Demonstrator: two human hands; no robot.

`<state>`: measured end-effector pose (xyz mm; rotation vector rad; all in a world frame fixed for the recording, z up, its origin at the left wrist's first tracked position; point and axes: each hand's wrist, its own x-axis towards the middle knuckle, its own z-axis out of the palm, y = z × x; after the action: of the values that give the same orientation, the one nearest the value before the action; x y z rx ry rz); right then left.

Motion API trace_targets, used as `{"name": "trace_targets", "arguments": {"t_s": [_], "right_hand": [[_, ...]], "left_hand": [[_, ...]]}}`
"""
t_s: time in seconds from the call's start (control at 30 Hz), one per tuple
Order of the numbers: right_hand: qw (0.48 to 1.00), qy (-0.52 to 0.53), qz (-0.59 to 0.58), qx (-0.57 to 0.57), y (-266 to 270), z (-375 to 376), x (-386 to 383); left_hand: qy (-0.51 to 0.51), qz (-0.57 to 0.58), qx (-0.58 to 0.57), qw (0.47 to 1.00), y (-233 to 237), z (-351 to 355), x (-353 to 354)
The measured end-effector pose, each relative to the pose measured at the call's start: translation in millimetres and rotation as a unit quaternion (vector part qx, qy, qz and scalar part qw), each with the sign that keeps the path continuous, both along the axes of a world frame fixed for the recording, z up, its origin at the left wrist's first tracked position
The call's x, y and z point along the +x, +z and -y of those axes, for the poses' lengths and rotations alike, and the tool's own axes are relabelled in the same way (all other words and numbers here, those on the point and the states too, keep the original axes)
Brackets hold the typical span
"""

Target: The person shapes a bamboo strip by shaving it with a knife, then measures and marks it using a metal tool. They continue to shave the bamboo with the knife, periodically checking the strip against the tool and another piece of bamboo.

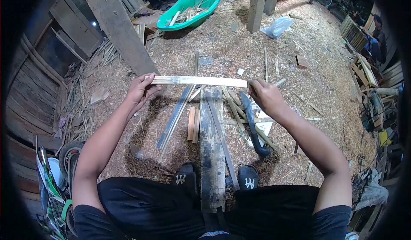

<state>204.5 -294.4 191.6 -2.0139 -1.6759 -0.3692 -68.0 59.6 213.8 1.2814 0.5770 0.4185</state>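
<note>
A pale bamboo strip is stretched level between my two hands, with a darker band near its left part. My left hand pinches its left end between thumb and fingers. Closed round the right end is my right hand. Beneath the strip runs a worn, dark-stained plank, extending from between my legs away from me. A machete with a dark curved handle lies just right of the plank, below my right hand. Dark and pale slats lie to the left, beside a short wooden block.
Wood shavings cover the ground. A green tub holding split strips stands at the back, near a wooden post and a plastic bag. A slanted beam rises at left. Another person is at far right.
</note>
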Motion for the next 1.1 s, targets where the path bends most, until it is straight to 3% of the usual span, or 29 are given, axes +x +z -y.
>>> {"name": "trace_targets", "arguments": {"t_s": [0.53, 0.8, 0.9, 1.1], "right_hand": [[0.996, 0.047, -0.002, 0.077, -2.6, -4.4, 1.7], [0.987, 0.083, -0.12, -0.067, 2.0, -3.3, 1.9], [0.985, 0.083, -0.107, -0.105, 2.5, -1.3, 0.3], [0.982, 0.13, -0.103, -0.093, 3.8, 0.2, -1.3]], "left_hand": [[0.038, 0.007, -0.021, 0.999, -2.8, -8.3, 0.3], [0.019, -0.001, -0.013, 1.0, 4.1, -4.4, -0.2], [0.028, -0.012, -0.016, 0.999, 2.1, -4.1, -0.1], [0.021, -0.019, -0.007, 1.0, 1.1, -4.6, -0.6]]}}
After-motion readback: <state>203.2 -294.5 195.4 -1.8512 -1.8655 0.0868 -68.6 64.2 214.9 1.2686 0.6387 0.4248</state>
